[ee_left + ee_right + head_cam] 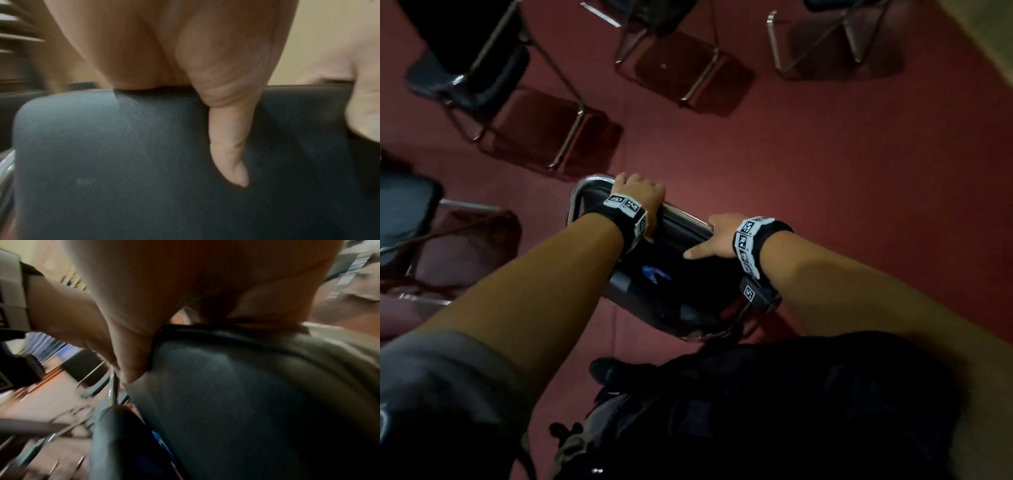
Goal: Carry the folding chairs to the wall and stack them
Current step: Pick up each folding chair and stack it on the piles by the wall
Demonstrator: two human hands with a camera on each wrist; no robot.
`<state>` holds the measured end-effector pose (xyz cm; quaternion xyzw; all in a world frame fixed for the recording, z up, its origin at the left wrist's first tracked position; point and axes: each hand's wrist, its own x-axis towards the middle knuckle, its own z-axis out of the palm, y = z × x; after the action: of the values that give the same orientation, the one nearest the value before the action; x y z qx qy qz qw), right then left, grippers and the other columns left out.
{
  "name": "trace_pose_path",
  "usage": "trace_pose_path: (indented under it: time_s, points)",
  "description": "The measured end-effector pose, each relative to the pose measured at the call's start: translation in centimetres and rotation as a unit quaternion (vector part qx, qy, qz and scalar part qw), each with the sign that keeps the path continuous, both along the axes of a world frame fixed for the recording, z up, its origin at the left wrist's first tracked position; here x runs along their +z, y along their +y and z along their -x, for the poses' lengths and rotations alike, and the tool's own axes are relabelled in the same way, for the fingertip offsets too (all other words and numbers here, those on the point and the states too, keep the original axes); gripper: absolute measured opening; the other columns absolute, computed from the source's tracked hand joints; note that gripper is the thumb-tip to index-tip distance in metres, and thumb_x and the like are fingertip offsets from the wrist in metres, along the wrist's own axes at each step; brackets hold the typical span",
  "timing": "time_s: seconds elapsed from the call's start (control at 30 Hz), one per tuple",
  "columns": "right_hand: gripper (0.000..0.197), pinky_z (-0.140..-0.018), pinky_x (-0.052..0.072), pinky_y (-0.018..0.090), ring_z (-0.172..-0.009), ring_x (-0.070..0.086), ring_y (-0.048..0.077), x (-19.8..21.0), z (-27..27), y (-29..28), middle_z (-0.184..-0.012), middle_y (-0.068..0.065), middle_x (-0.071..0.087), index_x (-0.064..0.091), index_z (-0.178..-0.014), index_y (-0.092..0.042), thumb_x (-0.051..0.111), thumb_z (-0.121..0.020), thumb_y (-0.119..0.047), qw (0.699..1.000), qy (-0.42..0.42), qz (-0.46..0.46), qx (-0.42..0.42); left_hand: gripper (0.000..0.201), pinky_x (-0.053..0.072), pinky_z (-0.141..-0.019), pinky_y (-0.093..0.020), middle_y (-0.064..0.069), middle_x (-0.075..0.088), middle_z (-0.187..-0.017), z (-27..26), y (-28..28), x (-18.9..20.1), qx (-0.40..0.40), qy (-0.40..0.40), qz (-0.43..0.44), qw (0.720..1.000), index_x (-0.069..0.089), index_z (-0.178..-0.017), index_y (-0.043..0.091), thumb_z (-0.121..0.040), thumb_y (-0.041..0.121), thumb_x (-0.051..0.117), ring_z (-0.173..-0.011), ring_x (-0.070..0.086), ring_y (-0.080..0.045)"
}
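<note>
Chair carry, mid-step. Folding chair [671, 267] hangs folded in front of the person's body, over red carpet [825, 171], backrest top edge up, chrome frame [585, 185] showing at its far-left corner.

Doing the step well (judgement): keep both hands spread along the top edge so the chair hangs level and doesn't swing; hold legs clear of the carpet and away from the shoe [616, 371] below; steer between open chairs [493, 85] standing toward the carpet's far side, w/o clipping their frames. Wall not identifiable from head view, so heading can't be confirmed.

L hand [638, 195]: fingers curled over the top rail near the chair's far-left corner, thumb [228, 146] lying down the dark fabric backrest [102, 154]. Firm wrap grip.

R hand [717, 236]: on the top edge toward the chair's right end, fingers over the far side, thumb [697, 253] stretched along the near face. Wrist view blurred, but palm [185, 288] sits on the padded edge. Reads as a grip, looser than L.

Blue mark [654, 274] on chair face; nature unclear.
</note>
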<state>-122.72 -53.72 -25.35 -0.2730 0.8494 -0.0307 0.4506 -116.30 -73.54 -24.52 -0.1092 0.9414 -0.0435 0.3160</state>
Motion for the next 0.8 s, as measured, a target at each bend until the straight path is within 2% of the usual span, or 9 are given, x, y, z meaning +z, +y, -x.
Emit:
trace_pose_path:
  time_s: [0.13, 0.27, 0.33, 0.4, 0.47, 0.53, 0.63, 0.67, 0.8]
  points:
    - [0.107, -0.105, 0.049, 0.040, -0.128, 0.059, 0.032, 0.6, 4.3, 9.1, -0.147, 0.008, 0.059, 0.052, -0.148, -0.014, 0.074, -0.071, -0.084, 0.996, 0.003, 0.007, -0.092, 0.088, 0.033, -0.116, -0.050, -0.002, 0.064, -0.128, 8.5, 8.4, 0.5, -0.110, 0.006, -0.002, 0.994, 0.059, -0.125, 0.027, -0.051, 0.054, 0.098, -0.126, 0.054, -0.032]
    - [0.083, -0.097, 0.056, 0.039, -0.106, 0.067, 0.026, 1.4, 7.8, 18.6, -0.122, 0.001, 0.070, 0.064, -0.124, -0.022, 0.079, -0.068, -0.082, 0.980, 0.014, -0.005, -0.200, 0.090, 0.027, -0.121, -0.053, -0.003, 0.063, -0.130, 16.1, 17.7, 1.2, -0.199, 0.014, -0.020, 0.980, 0.058, -0.129, 0.025, -0.052, 0.052, 0.098, -0.129, 0.052, -0.033]
    - [0.084, -0.095, 0.057, 0.041, -0.101, 0.066, 0.024, 1.9, 8.8, 22.5, -0.117, 0.000, 0.070, 0.064, -0.120, -0.023, 0.079, -0.064, -0.084, 0.969, 0.028, -0.013, -0.246, 0.090, 0.027, -0.121, -0.055, -0.003, 0.063, -0.130, 18.8, 21.7, 1.1, -0.243, 0.029, -0.027, 0.969, 0.058, -0.129, 0.025, -0.053, 0.051, 0.098, -0.129, 0.052, -0.033]
    - [0.090, -0.098, 0.056, 0.042, -0.106, 0.066, 0.026, 2.3, 9.4, 26.6, -0.121, 0.000, 0.068, 0.064, -0.125, -0.021, 0.080, -0.063, -0.084, 0.955, 0.032, -0.025, -0.295, 0.088, 0.026, -0.121, -0.055, -0.003, 0.062, -0.130, 21.1, 26.1, 1.1, -0.290, 0.043, -0.040, 0.955, 0.057, -0.130, 0.026, -0.056, 0.050, 0.096, -0.129, 0.051, -0.033]
    - [0.086, -0.094, 0.057, 0.040, -0.104, 0.066, 0.024, 2.7, 9.8, 29.9, -0.120, -0.001, 0.068, 0.064, -0.121, -0.021, 0.082, -0.063, -0.081, 0.941, 0.025, -0.032, -0.337, 0.081, 0.025, -0.122, -0.055, -0.004, 0.062, -0.131, 22.8, 29.8, 1.2, -0.323, 0.054, -0.055, 0.943, 0.057, -0.132, 0.025, -0.062, 0.048, 0.093, -0.130, 0.051, -0.033]
    - [0.082, -0.087, 0.058, 0.037, -0.099, 0.067, 0.021, 2.5, 10.2, 32.5, -0.118, -0.002, 0.070, 0.064, -0.115, -0.021, 0.085, -0.061, -0.079, 0.926, 0.007, -0.041, -0.376, 0.074, 0.026, -0.121, -0.055, -0.005, 0.062, -0.131, 23.9, 32.6, 1.1, -0.352, 0.060, -0.067, 0.932, 0.057, -0.131, 0.025, -0.068, 0.047, 0.088, -0.129, 0.051, -0.033]
    - [0.110, -0.104, 0.055, 0.043, -0.121, 0.065, 0.026, 1.9, 10.8, 34.6, -0.137, 0.001, 0.066, 0.060, -0.140, -0.018, 0.088, -0.053, -0.079, 0.905, -0.016, -0.048, -0.422, 0.072, 0.030, -0.115, -0.053, -0.004, 0.063, -0.129, 25.2, 35.2, 0.5, -0.388, 0.069, -0.073, 0.916, 0.057, -0.129, 0.025, -0.068, 0.051, 0.085, -0.127, 0.051, -0.032]
    - [0.115, -0.106, 0.054, 0.044, -0.125, 0.063, 0.026, 1.7, 11.0, 34.8, -0.141, 0.003, 0.064, 0.058, -0.143, -0.018, 0.088, -0.051, -0.080, 0.900, -0.020, -0.042, -0.433, 0.073, 0.031, -0.114, -0.053, -0.003, 0.063, -0.129, 25.7, 35.5, 0.3, -0.398, 0.072, -0.071, 0.912, 0.056, -0.129, 0.025, -0.067, 0.053, 0.084, -0.126, 0.052, -0.032]
    - [0.099, -0.104, 0.054, 0.045, -0.119, 0.064, 0.025, 1.6, 12.8, 33.6, -0.138, -0.001, 0.064, 0.060, -0.138, -0.022, 0.083, -0.061, -0.079, 0.896, -0.010, -0.036, -0.442, 0.077, 0.036, -0.109, -0.051, -0.002, 0.063, -0.128, 28.8, 34.6, -0.2, -0.437, 0.071, -0.071, 0.894, 0.058, -0.130, 0.028, -0.065, 0.058, 0.085, -0.123, 0.053, -0.031]
